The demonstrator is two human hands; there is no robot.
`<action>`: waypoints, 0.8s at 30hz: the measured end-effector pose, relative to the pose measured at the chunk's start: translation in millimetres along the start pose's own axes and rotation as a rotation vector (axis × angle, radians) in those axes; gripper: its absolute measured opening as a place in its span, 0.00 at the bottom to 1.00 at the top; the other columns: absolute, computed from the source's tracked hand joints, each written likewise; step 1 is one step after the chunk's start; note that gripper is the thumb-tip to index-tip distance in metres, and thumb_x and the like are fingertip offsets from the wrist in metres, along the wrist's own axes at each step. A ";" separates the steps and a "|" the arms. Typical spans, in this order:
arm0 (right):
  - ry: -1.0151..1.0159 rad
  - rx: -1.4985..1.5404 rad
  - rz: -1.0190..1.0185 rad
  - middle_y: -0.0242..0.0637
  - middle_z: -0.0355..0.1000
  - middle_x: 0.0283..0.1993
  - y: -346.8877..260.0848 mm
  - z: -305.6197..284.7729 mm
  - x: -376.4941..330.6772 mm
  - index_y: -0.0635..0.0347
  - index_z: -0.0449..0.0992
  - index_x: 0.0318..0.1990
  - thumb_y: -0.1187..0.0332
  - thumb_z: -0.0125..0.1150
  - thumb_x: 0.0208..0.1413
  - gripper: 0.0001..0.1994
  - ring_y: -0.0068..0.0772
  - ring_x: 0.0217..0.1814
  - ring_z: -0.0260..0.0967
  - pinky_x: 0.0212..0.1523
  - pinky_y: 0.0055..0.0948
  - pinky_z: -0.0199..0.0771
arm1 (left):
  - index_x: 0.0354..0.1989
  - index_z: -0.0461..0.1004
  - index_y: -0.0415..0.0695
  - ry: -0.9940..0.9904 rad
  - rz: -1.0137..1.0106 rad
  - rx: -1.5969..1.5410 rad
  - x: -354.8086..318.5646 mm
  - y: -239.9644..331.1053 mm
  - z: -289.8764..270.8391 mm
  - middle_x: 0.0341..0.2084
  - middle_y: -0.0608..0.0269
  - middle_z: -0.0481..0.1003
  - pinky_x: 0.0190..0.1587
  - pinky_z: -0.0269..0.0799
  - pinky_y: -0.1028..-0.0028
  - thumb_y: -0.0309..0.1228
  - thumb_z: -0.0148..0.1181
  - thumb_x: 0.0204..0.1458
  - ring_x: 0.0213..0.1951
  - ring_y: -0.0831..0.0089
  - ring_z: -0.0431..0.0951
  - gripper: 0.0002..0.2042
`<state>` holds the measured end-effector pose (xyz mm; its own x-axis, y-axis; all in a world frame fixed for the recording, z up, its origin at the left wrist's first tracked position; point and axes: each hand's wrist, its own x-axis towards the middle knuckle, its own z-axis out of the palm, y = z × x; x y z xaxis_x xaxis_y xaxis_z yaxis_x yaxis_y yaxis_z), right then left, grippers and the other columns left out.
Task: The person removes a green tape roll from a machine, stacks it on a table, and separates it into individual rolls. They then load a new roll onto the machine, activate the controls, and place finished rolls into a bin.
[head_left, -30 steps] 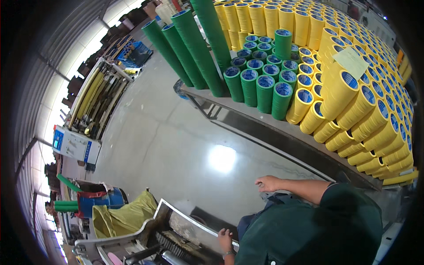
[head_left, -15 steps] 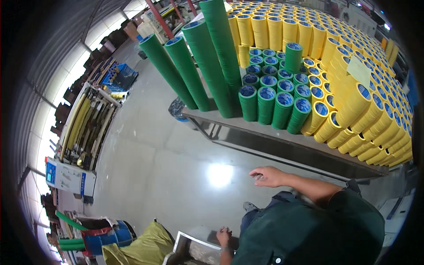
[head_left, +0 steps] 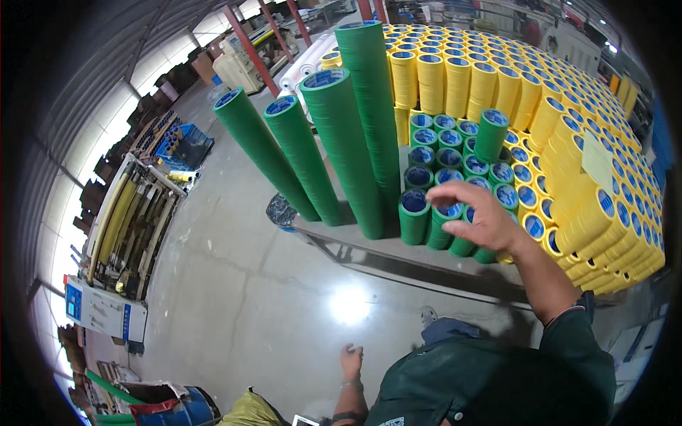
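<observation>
My right hand reaches over the near rows of short green tape rolls, thumb and fingers spread apart with nothing between them. Its fingertips overlap the front rolls in view; whether they touch cannot be told. Behind it, one green roll stands on top of the others. Tall green tape logs stand upright at the table's left end. Down by my body hangs my left hand, empty, its fingers loosely bent and slightly apart.
Yellow tape rolls are stacked over the right and far table. A paper sheet lies against them. To the left stand a roller machine and a blue crate. A blue drum is at the lower left.
My right hand has moved up and forward from beside my body to the green rolls, its fingers spreading. The view has shifted closer to the table. My left hand still hangs low.
</observation>
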<state>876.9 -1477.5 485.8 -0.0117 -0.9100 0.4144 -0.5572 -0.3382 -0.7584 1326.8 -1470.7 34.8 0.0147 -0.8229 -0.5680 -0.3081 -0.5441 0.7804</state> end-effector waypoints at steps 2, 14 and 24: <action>0.012 -0.105 -0.072 0.42 0.74 0.52 -1.7 -21.8 33.5 0.61 0.72 0.58 0.72 0.66 0.49 0.26 0.38 0.53 0.75 0.57 0.34 0.74 | 0.59 0.66 0.33 -0.011 0.071 0.008 33.0 19.4 16.7 0.39 0.50 0.78 0.38 0.75 0.71 0.29 0.68 0.49 0.37 0.69 0.79 0.29; 0.129 -0.494 -0.586 0.48 0.73 0.59 -7.4 -56.3 190.4 0.64 0.72 0.59 0.66 0.66 0.50 0.27 0.48 0.63 0.70 0.64 0.40 0.68 | 0.69 0.54 0.37 -0.173 0.350 0.155 160.1 193.8 113.1 0.56 0.44 0.70 0.47 0.78 0.66 0.27 0.72 0.46 0.50 0.61 0.76 0.42; 0.011 -0.778 -0.471 0.47 0.74 0.56 -14.0 -2.5 252.3 0.62 0.71 0.60 0.62 0.66 0.53 0.27 0.51 0.60 0.71 0.62 0.43 0.70 | 0.70 0.52 0.38 -0.192 0.796 0.444 230.6 290.0 173.7 0.58 0.42 0.69 0.60 0.70 0.57 0.28 0.77 0.39 0.58 0.48 0.72 0.49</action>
<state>879.7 -1701.7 602.3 0.3532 -0.7152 0.6031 -0.9096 -0.4134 0.0425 1075.6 -1789.9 84.7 -0.5024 -0.8642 0.0271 -0.4959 0.3136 0.8098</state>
